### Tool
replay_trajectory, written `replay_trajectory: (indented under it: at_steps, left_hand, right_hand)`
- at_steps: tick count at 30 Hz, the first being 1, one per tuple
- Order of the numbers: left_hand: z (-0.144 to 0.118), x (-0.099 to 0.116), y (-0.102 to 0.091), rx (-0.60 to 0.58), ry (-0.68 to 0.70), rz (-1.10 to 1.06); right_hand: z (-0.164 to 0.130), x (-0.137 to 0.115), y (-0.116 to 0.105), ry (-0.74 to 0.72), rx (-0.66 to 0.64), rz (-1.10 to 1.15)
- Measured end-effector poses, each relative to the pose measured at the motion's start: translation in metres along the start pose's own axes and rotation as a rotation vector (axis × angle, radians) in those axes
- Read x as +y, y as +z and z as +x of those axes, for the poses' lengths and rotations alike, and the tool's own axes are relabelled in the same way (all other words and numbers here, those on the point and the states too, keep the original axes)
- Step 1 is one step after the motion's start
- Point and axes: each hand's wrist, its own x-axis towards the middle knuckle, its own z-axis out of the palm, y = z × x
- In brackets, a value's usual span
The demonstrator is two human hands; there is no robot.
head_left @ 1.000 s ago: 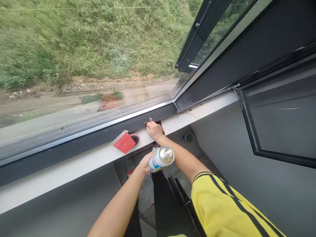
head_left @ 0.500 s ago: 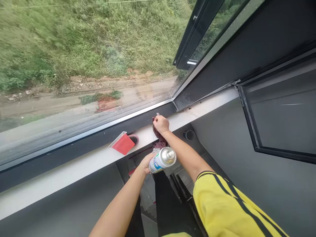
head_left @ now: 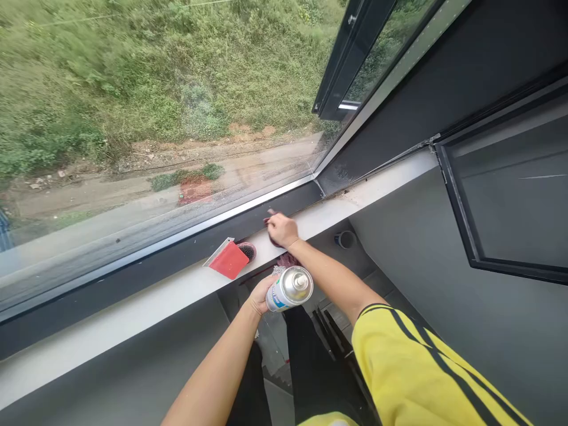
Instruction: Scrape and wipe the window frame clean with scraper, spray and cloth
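My left hand (head_left: pixel 261 294) is wrapped round a white and blue spray can (head_left: pixel 289 290), whose silver top and nozzle tilt up toward me. A greyish meshy scrap (head_left: pixel 278 270) shows beside the can; I cannot tell whether the hand holds it. My right hand (head_left: pixel 284 229) is closed on a dark red cloth (head_left: pixel 287 259) at the edge between the dark window frame (head_left: pixel 222 229) and the white sill (head_left: pixel 177 288). Part of the cloth hangs below the sill. Left of this hand, a red scraper (head_left: pixel 229 260) with a metal edge leans over a round black-bristled brush (head_left: pixel 247 252).
A large window pane (head_left: pixel 177 118) rises beyond the frame. To the right, an open dark-framed sash (head_left: pixel 465 231) juts inward. Specks of dirt (head_left: pixel 345 191) lie near the sill corner. A small cup-like container (head_left: pixel 345 239) is low down under the sill.
My right hand has slid slightly left along the frame edge with the cloth. My left hand still holds the spray can. The view has shifted a little.
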Motion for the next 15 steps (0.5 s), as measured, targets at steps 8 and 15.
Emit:
replay_trajectory:
  at_steps: [8,15]
  left_hand:
    - [-0.003,-0.003,-0.005,-0.028,0.02,-0.008]
    - [-0.018,0.012,-0.015,-0.018,0.04,0.001]
  right_hand:
    - [0.028,0.006,-0.027,0.084,-0.004,-0.201]
    - [0.042,-0.021,-0.017,0.05,0.006,-0.21]
